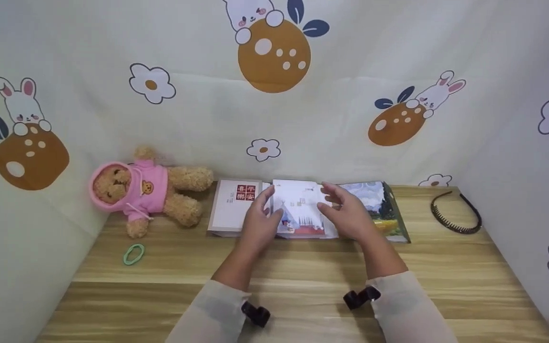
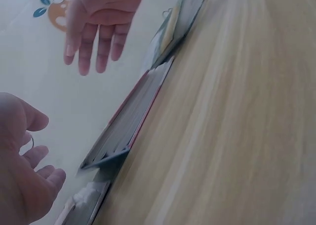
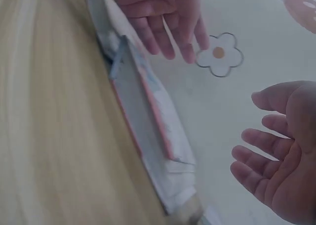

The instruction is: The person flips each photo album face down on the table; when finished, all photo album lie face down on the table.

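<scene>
While both our hands hover with relaxed, straight fingers and hold nothing, the left hand (image 1: 260,224) and right hand (image 1: 348,214) sit just above the middle book (image 1: 300,209), which lies flat between two others at the back of the table (image 1: 303,271). To take it cleanly, we judge we should slip fingers under its side edges without shifting its neighbours. The left book (image 1: 234,205) carries red squares with white characters, too small for us to read.
</scene>
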A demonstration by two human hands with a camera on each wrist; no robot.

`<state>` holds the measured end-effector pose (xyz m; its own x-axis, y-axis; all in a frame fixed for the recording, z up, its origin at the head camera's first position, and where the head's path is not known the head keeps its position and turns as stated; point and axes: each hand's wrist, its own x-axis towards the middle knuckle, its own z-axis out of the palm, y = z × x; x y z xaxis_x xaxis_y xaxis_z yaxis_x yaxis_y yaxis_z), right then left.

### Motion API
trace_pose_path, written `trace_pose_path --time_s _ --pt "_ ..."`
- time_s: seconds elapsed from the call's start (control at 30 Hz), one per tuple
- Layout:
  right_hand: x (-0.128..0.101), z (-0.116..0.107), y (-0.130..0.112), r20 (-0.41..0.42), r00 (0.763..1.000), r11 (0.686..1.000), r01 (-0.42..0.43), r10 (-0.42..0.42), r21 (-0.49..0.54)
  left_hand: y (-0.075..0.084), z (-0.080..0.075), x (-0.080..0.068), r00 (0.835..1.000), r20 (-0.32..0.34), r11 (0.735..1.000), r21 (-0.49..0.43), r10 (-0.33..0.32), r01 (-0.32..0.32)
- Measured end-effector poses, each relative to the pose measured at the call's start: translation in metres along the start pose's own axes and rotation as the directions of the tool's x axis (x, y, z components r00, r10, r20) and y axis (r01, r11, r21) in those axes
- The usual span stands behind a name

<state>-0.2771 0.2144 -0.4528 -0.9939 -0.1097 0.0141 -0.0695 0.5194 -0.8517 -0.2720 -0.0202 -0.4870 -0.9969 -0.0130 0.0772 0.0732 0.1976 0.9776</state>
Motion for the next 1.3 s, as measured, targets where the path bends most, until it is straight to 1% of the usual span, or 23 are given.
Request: trace_pose_path --time_s 0.1,0.23,0.37,0.47,0.57,0.67,0.77,0.9,1.03,1.1,1.17,1.3 --pt "0.000 0.007 0.007 0.025 0.999 1.000 0.026 -0.026 -0.014 -0.005 -0.002 0.002 1.000 0.013 1.000 -0.019 -0.024 0.024" --pt "-0.001 0.013 0.016 0.053 0.999 0.999 0.008 -0.006 -0.031 -0.008 -0.002 -0.001 0.996 0.066 0.998 -0.011 -0.067 0.068" --pt "-0.002 0.017 0.025 0.065 0.997 0.998 -0.050 0.052 -0.042 -0.012 -0.001 -0.004 0.988 0.120 0.994 0.058 -0.098 0.091" --pt "-0.002 0.021 0.029 0.077 0.994 0.995 -0.071 0.076 -0.069 -0.015 0.000 -0.006 0.982 0.158 0.992 0.089 -0.106 0.093" --pt "-0.002 0.024 0.030 0.085 0.994 0.993 -0.068 0.076 -0.097 -0.018 0.000 -0.007 0.980 0.179 0.992 0.110 -0.088 0.069" --pt "-0.002 0.024 0.031 0.089 0.993 0.991 -0.061 0.072 -0.121 -0.020 0.001 -0.007 0.982 0.176 0.987 0.154 -0.073 0.046" --pt "0.000 0.023 0.031 0.093 0.992 0.987 -0.067 0.081 -0.145 -0.020 0.001 -0.006 0.982 0.173 0.983 0.175 -0.079 0.048" --pt "0.001 0.023 0.029 0.107 0.990 0.983 -0.072 0.091 -0.172 -0.020 0.000 -0.003 0.982 0.164 0.986 0.154 -0.090 0.065" --pt "0.001 0.021 0.026 0.112 0.989 0.982 -0.077 0.097 -0.171 -0.017 -0.001 -0.001 0.984 0.161 0.992 0.110 -0.071 0.053" --pt "0.001 0.020 0.023 0.109 0.989 0.984 -0.083 0.101 -0.155 -0.014 -0.001 -0.001 0.984 0.166 0.996 0.068 -0.060 0.049" --pt "0.000 0.019 0.019 0.107 0.989 0.987 -0.088 0.102 -0.133 -0.009 -0.002 0.000 0.985 0.164 0.998 0.028 -0.062 0.058" --pt "0.000 0.016 0.011 0.118 0.988 0.994 -0.094 0.101 -0.059 0.006 -0.002 -0.002 0.989 0.142 0.994 -0.087 -0.049 0.062"
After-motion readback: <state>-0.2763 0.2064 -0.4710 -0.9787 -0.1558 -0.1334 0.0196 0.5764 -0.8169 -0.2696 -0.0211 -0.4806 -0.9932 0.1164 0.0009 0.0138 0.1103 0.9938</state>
